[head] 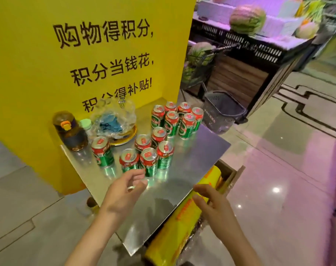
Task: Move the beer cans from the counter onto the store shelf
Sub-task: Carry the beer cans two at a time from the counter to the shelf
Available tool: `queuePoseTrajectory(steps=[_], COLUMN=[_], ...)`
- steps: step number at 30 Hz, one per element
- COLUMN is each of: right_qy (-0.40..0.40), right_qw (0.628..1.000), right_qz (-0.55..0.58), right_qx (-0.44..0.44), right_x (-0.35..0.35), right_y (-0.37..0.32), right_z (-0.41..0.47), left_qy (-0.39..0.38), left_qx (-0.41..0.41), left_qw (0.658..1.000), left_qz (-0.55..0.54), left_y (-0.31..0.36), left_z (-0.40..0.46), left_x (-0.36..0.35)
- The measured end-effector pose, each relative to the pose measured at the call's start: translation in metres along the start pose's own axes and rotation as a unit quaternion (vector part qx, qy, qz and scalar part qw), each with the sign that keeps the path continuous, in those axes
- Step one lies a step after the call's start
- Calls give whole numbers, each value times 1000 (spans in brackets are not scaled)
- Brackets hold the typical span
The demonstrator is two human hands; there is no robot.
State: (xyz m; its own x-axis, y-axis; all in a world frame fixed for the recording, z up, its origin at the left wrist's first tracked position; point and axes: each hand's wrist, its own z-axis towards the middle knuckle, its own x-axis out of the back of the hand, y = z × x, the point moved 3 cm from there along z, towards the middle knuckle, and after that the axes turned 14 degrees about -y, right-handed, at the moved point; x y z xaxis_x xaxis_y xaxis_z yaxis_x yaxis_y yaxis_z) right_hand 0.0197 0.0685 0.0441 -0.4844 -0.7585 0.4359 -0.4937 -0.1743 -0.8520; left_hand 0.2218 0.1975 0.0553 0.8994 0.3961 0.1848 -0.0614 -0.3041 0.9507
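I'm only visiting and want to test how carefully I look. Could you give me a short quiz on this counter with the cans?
1. How many beer cans stand on the metal counter?
2. True or false: the left hand already grips a can.
3. Which thing is nearest the right hand? A) a watermelon B) the yellow film roll C) a shopping basket

Key: 1. Twelve. 2. False: its fingers are open, just short of the nearest can. 3. B.
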Motion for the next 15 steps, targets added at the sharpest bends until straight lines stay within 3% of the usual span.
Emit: queuePoseTrajectory(steps=[4, 8, 11, 15], right_qy=[-64, -169, -246, -272], right_qw=[997, 983, 966, 959], right_qz=[-34, -75, -77, -73], right_qx=[-5, 9, 25, 39], right_x=[23, 36, 36, 23], right_y=[20, 29, 28, 34], right_z=[56, 119, 156, 201], left_qy=[51, 151, 232, 311], left_qx=[16, 62, 105, 141], left_qw=[996, 986, 966, 939], left_qz=[-75, -19, -40, -47], left_y=[-5, -11, -18, -25], left_z=[25, 30, 27, 30], left_x=[-19, -30, -39, -59])
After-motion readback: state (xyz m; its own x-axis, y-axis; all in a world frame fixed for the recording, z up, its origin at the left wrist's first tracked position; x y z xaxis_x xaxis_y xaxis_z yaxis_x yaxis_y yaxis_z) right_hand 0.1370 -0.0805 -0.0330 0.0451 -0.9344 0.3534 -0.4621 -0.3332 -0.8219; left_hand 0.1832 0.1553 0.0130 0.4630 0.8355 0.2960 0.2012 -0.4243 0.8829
